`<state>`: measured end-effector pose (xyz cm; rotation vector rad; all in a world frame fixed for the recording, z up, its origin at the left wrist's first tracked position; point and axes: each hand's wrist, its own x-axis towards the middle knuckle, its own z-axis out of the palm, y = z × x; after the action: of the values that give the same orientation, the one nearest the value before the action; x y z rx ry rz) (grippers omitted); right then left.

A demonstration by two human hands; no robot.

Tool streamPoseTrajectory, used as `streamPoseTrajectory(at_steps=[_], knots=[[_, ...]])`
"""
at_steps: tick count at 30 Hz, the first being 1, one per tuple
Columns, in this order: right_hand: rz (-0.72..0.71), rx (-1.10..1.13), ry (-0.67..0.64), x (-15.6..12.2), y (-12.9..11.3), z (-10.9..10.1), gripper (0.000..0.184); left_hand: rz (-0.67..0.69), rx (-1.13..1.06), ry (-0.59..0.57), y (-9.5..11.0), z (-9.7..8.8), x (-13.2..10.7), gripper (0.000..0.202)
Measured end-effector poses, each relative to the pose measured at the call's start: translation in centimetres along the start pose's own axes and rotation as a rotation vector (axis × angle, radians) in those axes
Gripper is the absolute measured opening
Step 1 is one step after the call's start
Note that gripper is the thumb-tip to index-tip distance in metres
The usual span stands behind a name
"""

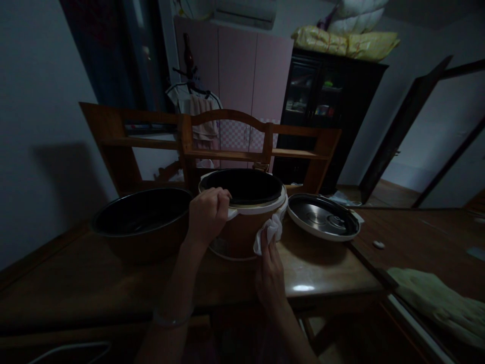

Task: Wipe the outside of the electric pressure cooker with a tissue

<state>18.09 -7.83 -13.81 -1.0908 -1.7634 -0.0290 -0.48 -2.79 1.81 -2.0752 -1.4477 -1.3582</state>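
Observation:
In the middle of the wooden desk stands a rice cooker body [242, 237], upright, with a pale rim and a dark, uncovered inside. My left hand [209, 215] is closed over its near left rim, beside the pale handle. A crumpled white tissue [270, 232] is pressed by my right hand [271, 270] against the cooker's outer wall at the near right. Left of the cooker sits a dark inner pot [140, 240]. The cooker's lid [322, 217] lies to the right with its shiny metal inner face up.
A wooden shelf frame [227, 154] rises along the back of the desk [322, 273]. Farther right, a small white object [378, 244] rests on a brown surface, near a pale green cloth [435, 298]. Pink wardrobes [235, 76] and a black cabinet [341, 111] stand behind.

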Motion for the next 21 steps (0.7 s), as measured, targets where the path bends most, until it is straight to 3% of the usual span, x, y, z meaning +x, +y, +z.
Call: streamPoseTrajectory(at_steps=[13, 17, 21], knots=[[-0.148, -0.074, -0.004, 2.4, -0.7, -0.4, 0.071, -0.009, -0.006, -0.006, 0.1, 0.0, 0.1, 0.045], [-0.214, -0.076, -0.053, 2.8, -0.4, -1.0, 0.071, -0.006, -0.021, -0.005, 0.1, 0.0, 0.0, 0.045], [-0.383, -0.110, -0.181, 3.5, -0.9, -1.4, 0.070, -0.013, -0.033, 0.001, 0.1, 0.0, 0.0, 0.045]])
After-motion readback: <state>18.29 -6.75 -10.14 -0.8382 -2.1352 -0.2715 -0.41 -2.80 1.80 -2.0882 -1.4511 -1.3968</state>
